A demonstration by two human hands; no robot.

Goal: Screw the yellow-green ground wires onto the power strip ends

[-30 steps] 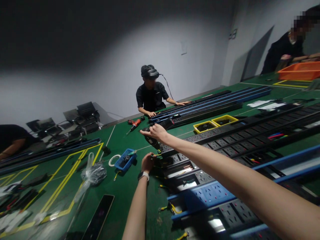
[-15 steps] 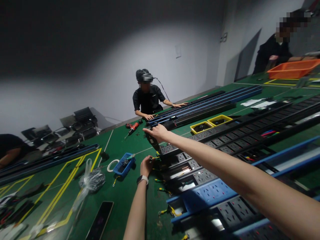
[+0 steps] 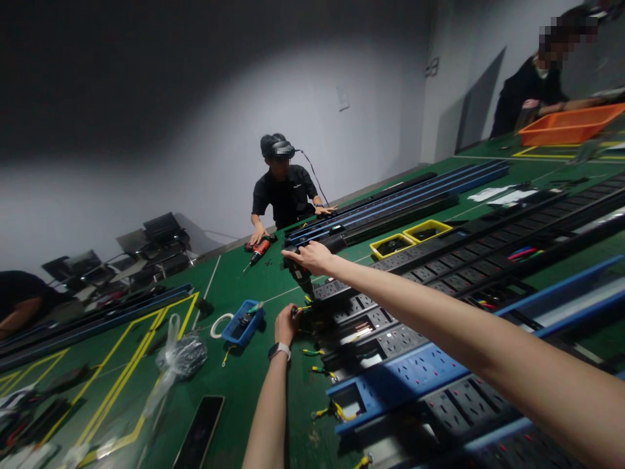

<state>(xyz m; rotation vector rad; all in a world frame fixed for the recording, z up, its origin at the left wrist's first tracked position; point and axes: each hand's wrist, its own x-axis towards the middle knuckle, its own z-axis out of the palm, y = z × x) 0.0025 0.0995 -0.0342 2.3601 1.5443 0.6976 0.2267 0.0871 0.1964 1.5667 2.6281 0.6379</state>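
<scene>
My right hand [image 3: 315, 258] reaches across the strips, closed round what looks like a black power drill [image 3: 303, 281]. The drill's front part points down at the end of a black power strip [image 3: 328, 290]; its tip is lost in shadow. Below it, my left hand [image 3: 285, 324], with a watch on the wrist, pinches a short yellow-green wire [image 3: 303, 308] at the strip's end. More yellow-green wires [image 3: 319, 370] stick out of the neighbouring strips. A blue power strip [image 3: 415, 374] lies among the black ones.
Left of my hands are a blue bin [image 3: 243, 324], a white ring [image 3: 221, 326], a plastic bag [image 3: 180, 358] and a phone [image 3: 199, 433]. Yellow bins [image 3: 392, 246] stand beyond my arm. A co-worker [image 3: 283, 189] faces me across the table, near a red drill [image 3: 258, 250].
The co-worker opposite has moved a hand onto the red drill and drawn the other hand in. My two hands stay nearly in place.
</scene>
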